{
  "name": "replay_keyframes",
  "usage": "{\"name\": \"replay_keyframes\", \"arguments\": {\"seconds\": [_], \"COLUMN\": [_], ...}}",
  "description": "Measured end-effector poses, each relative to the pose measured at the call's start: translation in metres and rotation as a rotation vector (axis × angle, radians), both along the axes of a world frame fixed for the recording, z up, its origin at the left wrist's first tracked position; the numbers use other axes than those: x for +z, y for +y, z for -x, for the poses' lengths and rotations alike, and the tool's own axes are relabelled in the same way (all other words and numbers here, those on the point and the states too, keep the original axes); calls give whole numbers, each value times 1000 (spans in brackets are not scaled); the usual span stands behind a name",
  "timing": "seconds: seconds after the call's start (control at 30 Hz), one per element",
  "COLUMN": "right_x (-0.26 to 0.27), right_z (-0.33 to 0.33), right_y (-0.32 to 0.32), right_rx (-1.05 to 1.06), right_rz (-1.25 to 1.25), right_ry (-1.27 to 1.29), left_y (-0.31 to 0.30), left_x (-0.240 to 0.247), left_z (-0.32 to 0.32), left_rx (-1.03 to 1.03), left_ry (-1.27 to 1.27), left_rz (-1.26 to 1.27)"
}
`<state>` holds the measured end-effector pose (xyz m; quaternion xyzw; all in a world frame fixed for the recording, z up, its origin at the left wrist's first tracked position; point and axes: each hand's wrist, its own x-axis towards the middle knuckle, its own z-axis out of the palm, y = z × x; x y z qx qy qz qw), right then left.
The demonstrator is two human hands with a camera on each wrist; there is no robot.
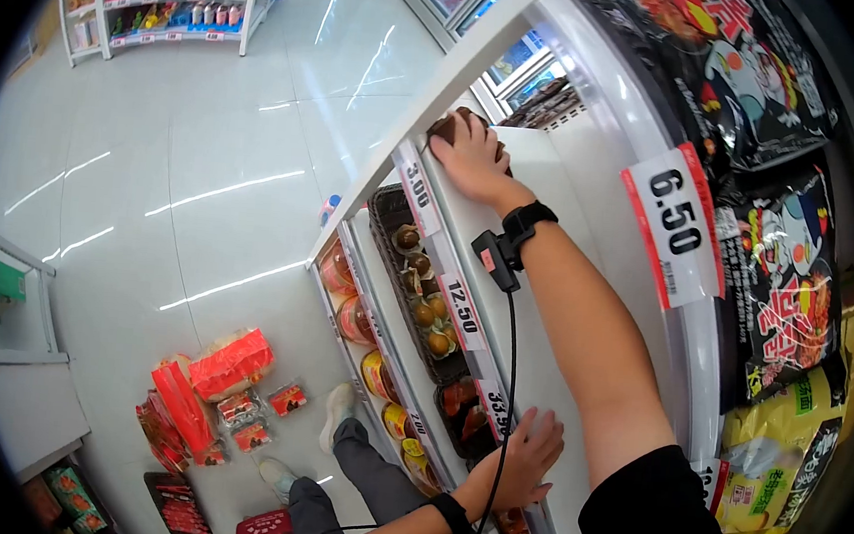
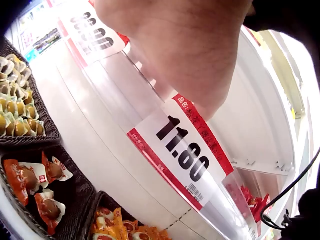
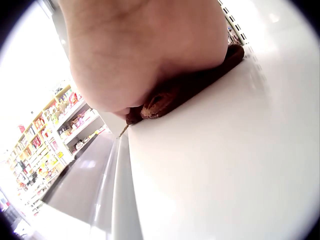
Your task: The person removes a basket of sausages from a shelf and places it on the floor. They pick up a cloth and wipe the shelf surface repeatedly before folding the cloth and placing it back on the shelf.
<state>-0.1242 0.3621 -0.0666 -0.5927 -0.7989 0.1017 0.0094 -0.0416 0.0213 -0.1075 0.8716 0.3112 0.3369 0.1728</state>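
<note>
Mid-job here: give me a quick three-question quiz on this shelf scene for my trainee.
1. True or false: the right hand rests on a brown cloth lying on the white shelf.
2. The price tag beside the dark basket reads: A 12.50, B 9.90, C 20.00?
3. What does the left hand hold?

Key: 1 true; 2 A; 3 nothing, it rests open on the shelf's front edge.
</note>
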Motion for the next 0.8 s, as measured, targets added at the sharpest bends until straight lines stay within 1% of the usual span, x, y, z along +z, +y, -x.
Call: {"name": "replay_keyframes", "arguments": {"seconds": [0.2,0.27,0.33,0.4,0.43,0.47,0.53,0.57,0.8], "right_x": [2,1,0,2,-1,-3,-3,-3,0], "right_z": [-21,-33,-48,-64,-73,-81,-94,-97,-85], "right_y": [-32,-46,-61,-80,-89,-99,-117,-121,-113], "right_rx": [1,15,22,1,-7,-11,-36,-45,-137], "right_rz": [19,8,7,11,-9,-29,0,7,38], "right_ry": [29,34,25,44,36,27,36,40,-16], "left_y": [-1,-2,-1,2,2,1,1,1,1], "left_x": [2,0,7,16,12,10,11,11,6], "left_z": [2,0,4,8,7,5,4,4,4], "left_rx": [-24,-20,-28,-138,-140,-155,-37,-48,-65], "left_ry": [81,-46,-44,176,116,118,3,53,-27], "left_rz": [-25,8,-19,111,106,99,33,38,58]}}
